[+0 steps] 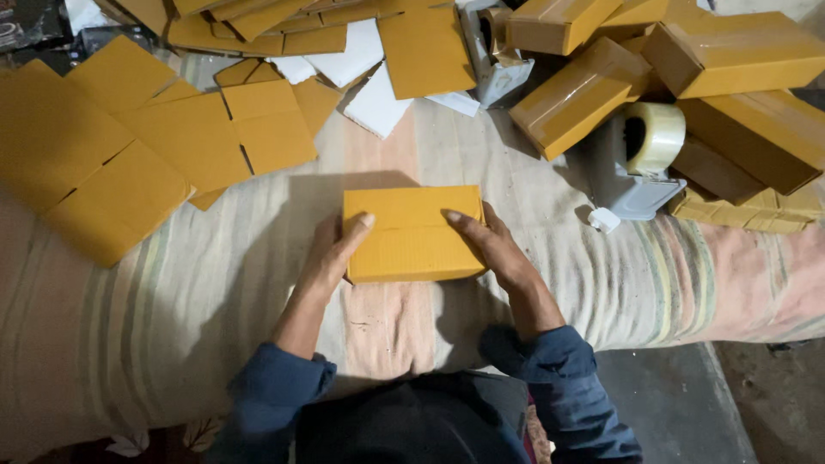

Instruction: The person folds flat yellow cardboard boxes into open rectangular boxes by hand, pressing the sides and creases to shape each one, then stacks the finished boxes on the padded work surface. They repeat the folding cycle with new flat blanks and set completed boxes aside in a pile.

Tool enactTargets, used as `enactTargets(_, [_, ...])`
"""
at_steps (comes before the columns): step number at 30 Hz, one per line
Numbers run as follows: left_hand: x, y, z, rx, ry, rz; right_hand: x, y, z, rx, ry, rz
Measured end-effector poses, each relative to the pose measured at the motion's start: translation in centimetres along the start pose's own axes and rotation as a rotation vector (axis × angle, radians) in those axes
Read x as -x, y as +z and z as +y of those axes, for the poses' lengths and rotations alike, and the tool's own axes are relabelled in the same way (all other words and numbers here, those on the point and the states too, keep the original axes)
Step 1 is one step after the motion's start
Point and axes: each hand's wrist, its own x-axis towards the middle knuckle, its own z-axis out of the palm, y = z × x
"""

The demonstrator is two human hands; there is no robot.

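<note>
A small yellow cardboard box (412, 234) lies on the striped cloth in front of me, its top flaps folded shut with a seam across the middle. My left hand (335, 251) grips its left side, thumb resting on the top. My right hand (491, 245) holds the right side, fingers pressing down on the top flap. Both forearms are in blue sleeves.
A grey tape dispenser (636, 159) with a roll of clear tape stands to the right. A second dispenser (494, 51) sits further back. Taped boxes (730, 56) pile up at the upper right. Flat unfolded box blanks (129, 146) spread over the left, with white sheets (369, 82) behind.
</note>
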Motion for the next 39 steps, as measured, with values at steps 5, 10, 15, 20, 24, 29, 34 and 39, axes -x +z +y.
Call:
enactTargets(5, [2.0, -1.0, 0.2, 0.006, 0.133, -0.183, 2.1, -1.4, 1.7, -0.08, -0.174, -0.256])
enactTargets(10, [3.9, -1.5, 1.0, -0.146, 0.417, -0.193, 2.1, -2.8, 2.3, -0.06, -0.296, -0.36])
enactTargets(15, [1.9, -2.7, 1.6, -0.705, 1.172, 0.05, -1.4, -4.0, -0.6, 0.875, -1.106, -0.201])
enactTargets(20, [1.8, -2.8, -0.6, -1.226, 1.081, -0.094, -2.0, -4.8, 0.3, 0.468, -0.569, -0.465])
enactTargets(24, [3.9, -3.9, -1.7, -1.028, 1.149, -0.213, 0.1, -5.8, 1.8, 1.067, -0.73, -0.432])
enactTargets(29, [6.6, -3.0, -2.0, -0.7, 1.128, -0.201, 1.8, -5.2, 0.8, 0.538, -0.551, -0.421])
enactTargets(34, [10.1, 0.6, -3.6, -0.479, 0.908, 0.006, 4.2, -2.4, 2.4, 0.711, -0.82, -0.414])
enactTargets(39, [9.1, 0.2, -5.4, -0.655, 0.864, 0.08, 5.6, -2.4, 4.9, 0.886, -0.845, -0.269])
